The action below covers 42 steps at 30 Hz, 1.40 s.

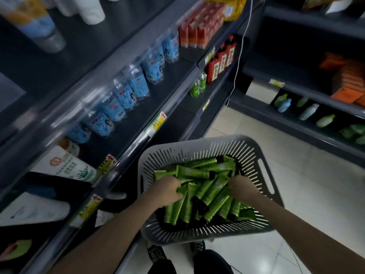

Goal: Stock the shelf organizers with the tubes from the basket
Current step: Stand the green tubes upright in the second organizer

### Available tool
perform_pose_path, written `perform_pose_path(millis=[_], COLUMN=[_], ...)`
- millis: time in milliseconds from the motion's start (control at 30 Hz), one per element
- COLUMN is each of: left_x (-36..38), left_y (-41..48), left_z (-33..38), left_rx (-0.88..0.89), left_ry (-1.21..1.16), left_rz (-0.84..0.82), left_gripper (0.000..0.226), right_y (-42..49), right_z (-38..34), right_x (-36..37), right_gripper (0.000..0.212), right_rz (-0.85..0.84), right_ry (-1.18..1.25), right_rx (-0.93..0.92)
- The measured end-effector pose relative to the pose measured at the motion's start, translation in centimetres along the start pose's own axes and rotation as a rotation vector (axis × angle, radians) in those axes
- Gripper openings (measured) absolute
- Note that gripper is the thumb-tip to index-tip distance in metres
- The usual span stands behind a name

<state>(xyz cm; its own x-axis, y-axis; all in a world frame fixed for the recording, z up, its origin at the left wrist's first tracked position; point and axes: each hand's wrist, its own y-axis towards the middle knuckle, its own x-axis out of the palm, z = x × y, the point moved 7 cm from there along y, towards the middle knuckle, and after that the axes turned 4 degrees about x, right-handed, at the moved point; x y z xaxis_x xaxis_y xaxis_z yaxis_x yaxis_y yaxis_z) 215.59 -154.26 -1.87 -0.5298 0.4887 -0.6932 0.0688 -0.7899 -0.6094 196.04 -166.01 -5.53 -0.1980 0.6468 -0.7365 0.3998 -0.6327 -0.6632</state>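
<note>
The green tubes (212,191) lie heaped in the grey basket (197,140) at lower centre, close against the shelf (173,86) front, probably to keep each carry short. The left grip (167,189) is curled round a few tube ends. The right grip (242,187) digs bent fingers into the heap; I cannot tell whether it has hold. The basket's slotted wall hems in both wrists, and open floor (296,184) lies to the right.
</note>
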Motion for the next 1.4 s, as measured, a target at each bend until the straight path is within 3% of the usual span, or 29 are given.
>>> perform_pose_path(millis=[167, 300, 533, 633, 733, 800, 967, 1067, 1233, 1267, 1333, 1400], left_x=[-1.5, -1.1, 2.6, 2.8, 2.5, 2.5, 1.4, 0.0, -2.8, -3.5, -5.2, -7.0], left_y=[4.2, 6.8, 9.5, 10.2, 10.1, 9.7, 8.4, 7.1, 4.5, 3.8, 2.2, 0.9], left_z=[1.4, -0.3, -3.5, -3.6, -3.9, -3.6, -3.2, -3.7, -3.9, -3.5, -2.8, -2.0], left_rx=[-0.017, -0.192, -0.352, -0.392, -0.432, -0.396, -0.273, -0.234, -0.128, -0.100, -0.077, -0.036], left_ry=[-0.051, -0.119, -0.432, -0.548, -0.469, -0.396, -0.422, -0.470, -0.458, -0.421, -0.354, -0.306], left_rz=[0.081, 0.179, 0.140, 0.185, 0.220, 0.211, 0.320, 0.367, 0.458, 0.469, 0.490, 0.520], left_gripper=[0.018, 0.015, 0.054, 0.046, 0.031, 0.020, 0.008, 0.009, 0.019, 0.017, 0.009, 0.016], right_y=[1.2, 2.1, 2.7, 2.5, 2.5, 2.7, 2.8, 2.3, -0.2, -0.6, -1.0, -1.9], right_z=[1.3, 2.2, 3.3, 3.3, 3.0, 2.6, 1.5, 1.3, -0.3, -0.5, -1.2, -2.0], right_x=[0.7, 1.7, 3.8, 3.5, 3.1, 2.9, 1.8, 2.0, 0.6, 0.2, -1.9, -4.4], right_gripper=[0.022, 0.026, 0.026, 0.013, 0.023, 0.021, 0.036, 0.031, 0.025, 0.022, 0.015, 0.017], right_rz=[-0.010, -0.052, -0.124, -0.135, -0.110, -0.079, 0.027, -0.006, -0.156, -0.169, -0.118, -0.053], right_ry=[0.067, 0.141, 0.294, 0.346, 0.421, 0.484, 0.521, 0.498, 0.355, 0.430, 0.433, 0.370], right_rx=[0.060, 0.150, 0.244, 0.278, 0.314, 0.320, 0.340, 0.364, 0.210, 0.195, 0.102, 0.036])
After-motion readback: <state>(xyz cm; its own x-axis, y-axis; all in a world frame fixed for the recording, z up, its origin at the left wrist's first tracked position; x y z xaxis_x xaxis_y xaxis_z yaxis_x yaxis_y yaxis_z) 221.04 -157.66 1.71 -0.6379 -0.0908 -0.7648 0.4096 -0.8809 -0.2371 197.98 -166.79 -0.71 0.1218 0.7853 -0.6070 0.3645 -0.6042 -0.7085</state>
